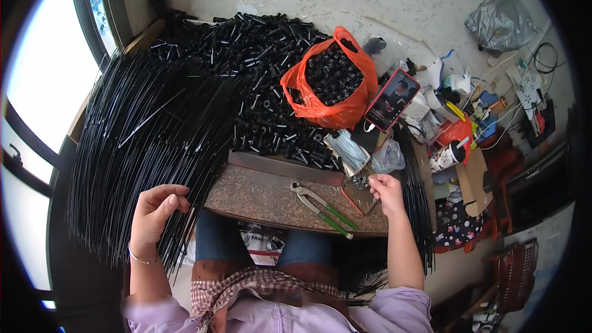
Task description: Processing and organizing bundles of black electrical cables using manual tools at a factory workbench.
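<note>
Checked cloth and a lilac sleeve sit lowest, at the person's lap. Long black rods (142, 135) fan across the left; the left hand (154, 213) curls its fingers against their ends. Black tubes (259, 68) heap beside an orange bag (324, 108). Green-handled pliers (320, 206) lie on the stone slab (259, 200). Fingertips of the right hand (387, 192) pinch something too small to tell.
</note>
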`<state>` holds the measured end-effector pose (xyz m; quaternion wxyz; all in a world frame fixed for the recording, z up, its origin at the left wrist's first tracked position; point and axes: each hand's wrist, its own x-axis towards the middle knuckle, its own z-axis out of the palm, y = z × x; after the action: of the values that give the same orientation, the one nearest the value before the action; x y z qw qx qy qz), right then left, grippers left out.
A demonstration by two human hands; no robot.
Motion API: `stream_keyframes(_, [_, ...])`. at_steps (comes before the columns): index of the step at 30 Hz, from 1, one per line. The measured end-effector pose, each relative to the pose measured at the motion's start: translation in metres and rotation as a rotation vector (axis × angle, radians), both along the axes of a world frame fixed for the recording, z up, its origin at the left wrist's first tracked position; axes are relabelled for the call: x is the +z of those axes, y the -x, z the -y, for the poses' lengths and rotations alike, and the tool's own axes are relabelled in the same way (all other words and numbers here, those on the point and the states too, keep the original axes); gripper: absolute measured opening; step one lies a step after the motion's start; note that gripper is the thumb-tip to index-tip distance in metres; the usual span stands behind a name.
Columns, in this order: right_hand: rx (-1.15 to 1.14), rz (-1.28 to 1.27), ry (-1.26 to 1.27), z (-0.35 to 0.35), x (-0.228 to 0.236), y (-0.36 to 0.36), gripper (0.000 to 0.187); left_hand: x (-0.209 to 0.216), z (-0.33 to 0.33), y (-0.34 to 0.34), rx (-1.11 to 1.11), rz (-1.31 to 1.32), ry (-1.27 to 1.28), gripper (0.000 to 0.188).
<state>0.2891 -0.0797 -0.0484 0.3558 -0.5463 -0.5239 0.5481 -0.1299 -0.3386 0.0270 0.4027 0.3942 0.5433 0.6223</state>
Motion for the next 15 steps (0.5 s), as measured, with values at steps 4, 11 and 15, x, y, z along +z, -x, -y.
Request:
stream_keyframes(4, [-0.06,-0.275,0.159,-0.008,0.002,-0.012,0.004,0.003,-0.003,-0.005,-0.044,-0.052,0.02,0.032])
stream_keyframes(11, [0.099,-0.462,0.226,0.007,0.015,-0.01,0.005,0.006,0.003,-0.007,-0.028,-0.033,0.034,0.032])
stream_keyframes(15, [0.383,-0.289,0.128,0.031,0.031,0.013,0.018,0.008,0.005,-0.007,-0.041,-0.056,0.041,0.032])
